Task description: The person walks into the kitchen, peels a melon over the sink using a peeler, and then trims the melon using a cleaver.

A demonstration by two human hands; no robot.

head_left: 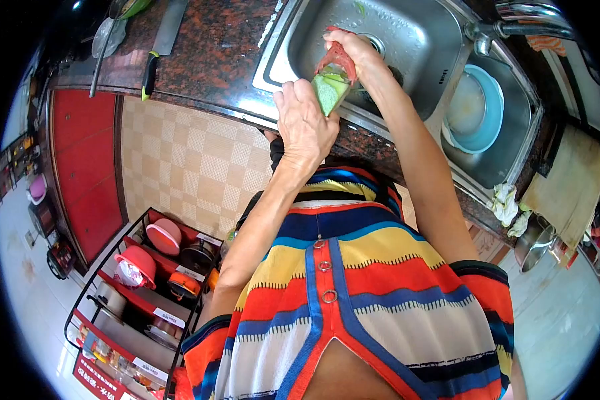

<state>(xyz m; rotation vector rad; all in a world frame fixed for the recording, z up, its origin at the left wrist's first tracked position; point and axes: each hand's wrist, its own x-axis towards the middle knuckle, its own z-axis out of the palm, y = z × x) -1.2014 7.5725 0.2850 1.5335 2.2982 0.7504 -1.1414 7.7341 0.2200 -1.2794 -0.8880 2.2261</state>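
Observation:
Over the near edge of the sink [410, 23], my left hand [305, 127] is closed around a chunk of green, gourd-like vegetable [328, 93]. Its surface is partly pale green, partly darker. My right hand [355, 52] grips a red peeler [338, 57], whose forked head lies against the far end of the chunk. The blade itself is hard to make out. Behind my right wrist, the drain [376, 44] is partly covered. A small green scrap [360, 7] lies in the basin.
A cleaver [171, 27] and a knife with a black and yellow-green handle [151, 75] lie on the dark counter [220, 50]. The second basin holds a light-blue tub [492, 110]. A faucet [513, 28] juts in at upper right; a shelf rack [155, 283] stands lower left.

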